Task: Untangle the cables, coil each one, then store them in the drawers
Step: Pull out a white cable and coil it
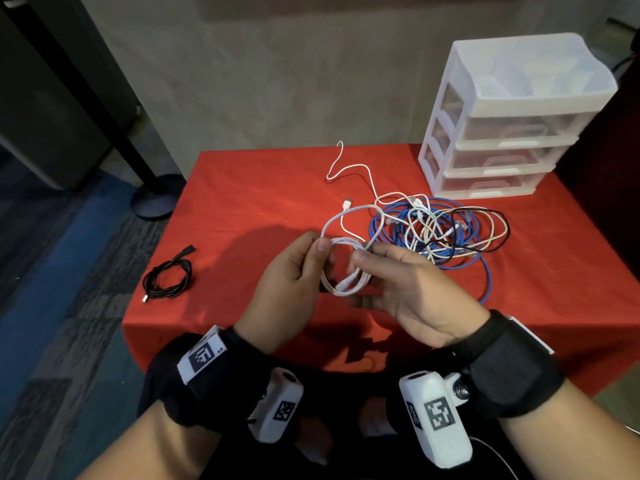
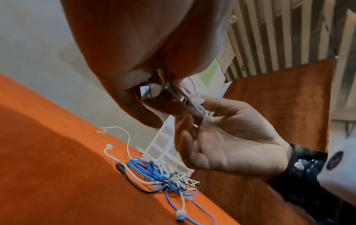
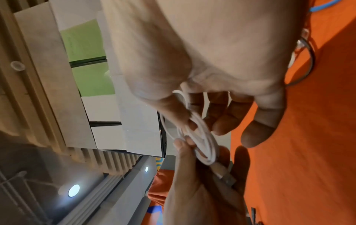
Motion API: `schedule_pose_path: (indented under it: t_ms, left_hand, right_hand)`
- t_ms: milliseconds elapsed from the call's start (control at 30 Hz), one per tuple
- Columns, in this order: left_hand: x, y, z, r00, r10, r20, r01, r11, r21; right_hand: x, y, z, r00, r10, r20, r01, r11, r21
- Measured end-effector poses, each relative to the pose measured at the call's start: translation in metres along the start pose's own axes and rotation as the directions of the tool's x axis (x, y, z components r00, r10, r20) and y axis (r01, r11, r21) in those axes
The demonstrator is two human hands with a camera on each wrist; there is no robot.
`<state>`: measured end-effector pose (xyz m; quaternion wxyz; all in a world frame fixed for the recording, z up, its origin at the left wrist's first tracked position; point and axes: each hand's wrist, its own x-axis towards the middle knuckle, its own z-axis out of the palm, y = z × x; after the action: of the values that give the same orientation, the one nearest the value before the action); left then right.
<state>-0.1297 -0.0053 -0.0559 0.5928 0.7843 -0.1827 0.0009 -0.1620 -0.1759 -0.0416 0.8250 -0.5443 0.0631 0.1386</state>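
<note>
White cable [image 1: 346, 268] half-coiled, pinched in left hand [image 1: 291, 271], right hand [image 1: 408, 282] gripping loops too; tangled pile [image 1: 440, 230] nearby on red table [image 1: 242, 202].

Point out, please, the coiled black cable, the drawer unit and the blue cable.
coiled black cable [image 1: 168, 279]: head view, on the coil's strands.
drawer unit [image 1: 512, 131]: head view, on the top drawer's front.
blue cable [image 1: 388, 227]: head view, on the bundle's left loops.

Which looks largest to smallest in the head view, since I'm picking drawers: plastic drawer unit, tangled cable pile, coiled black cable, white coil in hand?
1. White plastic drawer unit.
2. Tangled blue, white and black cable pile.
3. Coiled black cable and hand-held white cable coil: alike; the coil sits nearer the camera.
</note>
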Motion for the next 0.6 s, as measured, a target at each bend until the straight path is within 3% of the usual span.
schedule_pose_path:
  t_ms: [200, 367, 500, 600]
  left_hand:
    - [-0.001, -0.007, -0.003, 0.997, 0.074, 0.037, -0.078, 0.987, 0.137]
    - [0.001, -0.01, 0.002, 0.99, 0.134, 0.049, -0.142, 0.962, 0.233]
    - [0.011, -0.009, -0.006, 0.993, 0.115, -0.03, -0.106, 0.969, 0.225]
    - [0.015, -0.004, -0.01, 0.999, 0.037, -0.001, -0.036, 0.985, 0.168]
  right_hand:
    - [0.003, 0.004, -0.009, 1.0, 0.017, -0.026, -0.016, 0.998, 0.055]
    - [-0.001, 0.005, -0.007, 0.994, 0.061, 0.089, -0.077, 0.98, 0.181]
    - [0.001, 0.011, -0.007, 0.999, -0.001, 0.038, 0.002, 1.0, -0.026]
    - [0.005, 0.011, -0.011, 0.999, -0.039, 0.026, 0.043, 0.978, -0.204]
